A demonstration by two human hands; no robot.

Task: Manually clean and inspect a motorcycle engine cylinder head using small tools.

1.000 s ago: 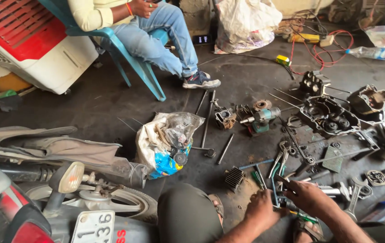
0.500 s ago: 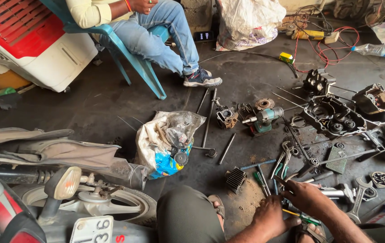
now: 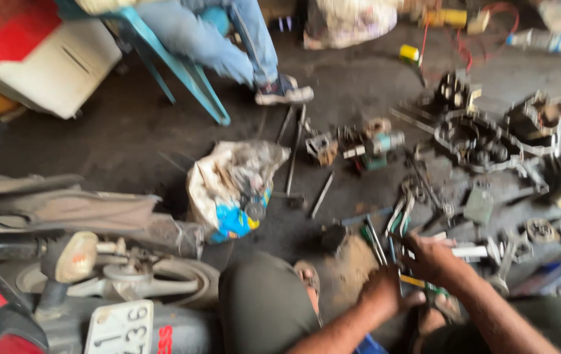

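Floor lot, oil-stained workshop concrete; landmark: the crumpled grey-white plastic sack with a blue-and-yellow wrapper (image 3: pixel 233 190).

- Right hand (image 3: pixel 432 257): well to the right of the sack and nearer the wearer, lying on a cluster of slim metal hand tools with green and blue grips (image 3: pixel 388 237). Fingers curled over them; the blur hides whether they are clamped on one tool or only resting. Since a second ago this hand has shifted slightly left within the cluster.
- Left hand (image 3: pixel 380 293): just beside the right hand, on the sack's side of it, low to the floor; loosely curled, contents cannot be told. The two hands are close but apart.
- Dark engine casing parts (image 3: pixel 473 141): far right of the sack, unmoved.
- Small teal-and-metal motor part (image 3: pixel 375 144): right of the sack, untouched.
- Blue plastic chair with a seated person's jeans leg (image 3: pixel 195 62): beyond the sack.

Change noted: only the hands have moved, so sorting through the tool cluster appears to be under way.
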